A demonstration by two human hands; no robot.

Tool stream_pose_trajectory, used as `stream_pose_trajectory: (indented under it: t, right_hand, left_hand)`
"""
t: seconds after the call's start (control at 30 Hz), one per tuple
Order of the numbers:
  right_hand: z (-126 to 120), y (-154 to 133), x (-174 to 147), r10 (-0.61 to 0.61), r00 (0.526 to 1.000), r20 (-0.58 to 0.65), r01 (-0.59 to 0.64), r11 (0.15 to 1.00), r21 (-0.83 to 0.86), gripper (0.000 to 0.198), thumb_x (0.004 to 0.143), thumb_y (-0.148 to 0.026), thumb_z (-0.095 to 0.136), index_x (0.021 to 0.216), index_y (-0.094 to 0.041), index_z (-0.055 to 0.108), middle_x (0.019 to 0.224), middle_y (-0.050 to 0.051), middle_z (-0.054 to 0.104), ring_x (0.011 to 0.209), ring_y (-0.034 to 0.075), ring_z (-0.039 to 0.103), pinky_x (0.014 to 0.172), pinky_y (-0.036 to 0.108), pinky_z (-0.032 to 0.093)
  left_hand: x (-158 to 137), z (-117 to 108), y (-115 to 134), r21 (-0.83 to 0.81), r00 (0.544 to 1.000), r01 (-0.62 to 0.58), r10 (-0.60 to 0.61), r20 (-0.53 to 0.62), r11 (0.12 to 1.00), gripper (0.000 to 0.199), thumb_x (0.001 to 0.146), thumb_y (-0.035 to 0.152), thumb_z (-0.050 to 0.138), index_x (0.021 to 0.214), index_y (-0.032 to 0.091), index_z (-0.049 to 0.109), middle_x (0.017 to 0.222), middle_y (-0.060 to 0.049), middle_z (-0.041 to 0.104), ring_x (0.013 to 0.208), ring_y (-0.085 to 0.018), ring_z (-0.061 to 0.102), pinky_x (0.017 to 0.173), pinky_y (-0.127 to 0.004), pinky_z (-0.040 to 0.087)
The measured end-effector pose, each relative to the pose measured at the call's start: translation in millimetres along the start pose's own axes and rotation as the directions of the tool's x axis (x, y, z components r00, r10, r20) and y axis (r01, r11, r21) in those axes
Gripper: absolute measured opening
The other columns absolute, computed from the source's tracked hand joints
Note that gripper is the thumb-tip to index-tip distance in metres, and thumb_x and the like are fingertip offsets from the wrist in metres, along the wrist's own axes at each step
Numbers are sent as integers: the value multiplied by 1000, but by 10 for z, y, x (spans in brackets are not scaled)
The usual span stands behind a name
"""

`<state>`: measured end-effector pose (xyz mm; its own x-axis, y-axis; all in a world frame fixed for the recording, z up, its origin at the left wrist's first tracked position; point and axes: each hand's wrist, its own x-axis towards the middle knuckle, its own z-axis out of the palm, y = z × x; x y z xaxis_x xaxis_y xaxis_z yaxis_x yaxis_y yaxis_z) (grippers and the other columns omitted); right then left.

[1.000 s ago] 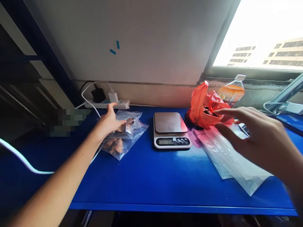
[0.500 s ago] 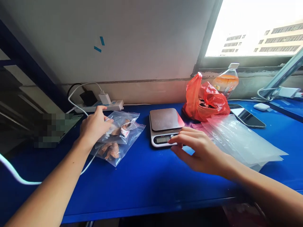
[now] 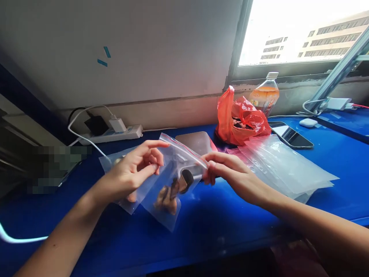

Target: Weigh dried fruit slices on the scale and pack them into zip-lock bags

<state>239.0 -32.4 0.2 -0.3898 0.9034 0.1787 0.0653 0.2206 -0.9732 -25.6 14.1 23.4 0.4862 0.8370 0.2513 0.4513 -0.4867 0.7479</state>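
A clear zip bag (image 3: 165,181) hangs in front of me, holding brown, irregular pieces and a dark-faced round one. My right hand (image 3: 227,169) pinches the right end of its zip strip. At the bag's left side is my left hand (image 3: 141,169), its index finger stretched towards the zip edge, its thumb apart from that finger and the others curled. A second clear zip bag (image 3: 131,207), with brownish contents, lies on the table, partly hidden by my left hand. The kitchen scale (image 3: 198,141) stands behind the raised bag, which covers its display.
To the right are a stack of clear plastic bags (image 3: 300,169), a red plastic bag (image 3: 230,123), a drink bottle (image 3: 266,94), a phone (image 3: 291,134) and a white earphone case (image 3: 308,122). A power strip (image 3: 127,133) with plugs and a white cable lies at the back left.
One zip bag has been lifted off the other and moved right, in front of the scale. My right hand has left the scale's front and taken hold of this bag. The view has shifted slightly.
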Motion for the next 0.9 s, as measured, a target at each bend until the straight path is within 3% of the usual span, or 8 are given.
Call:
stream_pose_trajectory:
  t: [0.1,0.33,0.47,0.6,0.67,0.77,0.83,0.9]
  right_hand:
    - [5,-24,7,77,996,44,-81,990,112,30,96,-37,45,85,-15,61,73,1,60,68,12,55,65,25,46]
    - [28,4,33,205,975,83,-218,953,212,22,85,-36,62,80,-15,65,70,0,59,64,11,53,61,23,43]
    - [15,27,48,217,971,100,-236,935,265,16,78,-30,66,84,-15,68,71,0,62,64,10,54,62,24,45]
    - [29,48,43,182,980,76,-195,956,220,19,74,-22,66,93,-16,65,75,-1,63,67,10,56,62,23,45]
    - [59,67,32,142,989,49,-148,976,158,26,74,-21,66,99,-17,63,73,-2,60,67,11,56,61,23,45]
    - [132,95,14,78,996,36,-78,997,14,26,78,-23,64,103,-17,61,70,-3,59,65,11,54,60,23,44]
    - [185,95,0,37,998,53,-35,998,-50,20,82,-24,62,101,-18,61,74,-1,61,68,13,57,63,25,47]
    - [215,64,-25,17,997,71,-12,997,-75,15,85,-26,60,97,-18,60,79,2,64,72,14,60,68,26,50]
  left_hand:
    - [1,118,18,61,1000,-16,16,0,998,40,81,17,53,119,30,58,80,3,60,67,-12,61,62,-23,52]
    - [-52,266,74,97,991,-125,120,49,987,42,81,11,48,119,26,59,78,2,58,67,-12,59,61,-22,50]
    - [-45,289,40,98,987,-158,154,44,983,40,81,11,48,117,25,60,76,1,56,67,-13,58,61,-24,50]
    - [-48,351,54,220,976,-219,209,67,951,42,80,6,46,115,25,60,78,2,60,67,-12,60,62,-24,52]
    - [-71,425,76,339,949,-306,312,40,890,39,83,6,48,115,24,60,97,-3,62,81,-15,63,71,-26,55]
    - [-122,540,120,554,853,-413,520,-44,723,33,87,13,58,119,22,58,127,-12,49,114,-25,56,92,-39,53]
    - [-148,580,156,631,779,-479,627,-15,610,26,86,14,62,112,21,59,125,-12,52,116,-27,53,97,-44,50]
    - [-158,588,183,639,733,-540,679,37,548,16,87,12,61,99,21,61,111,-7,61,106,-25,56,92,-43,50]
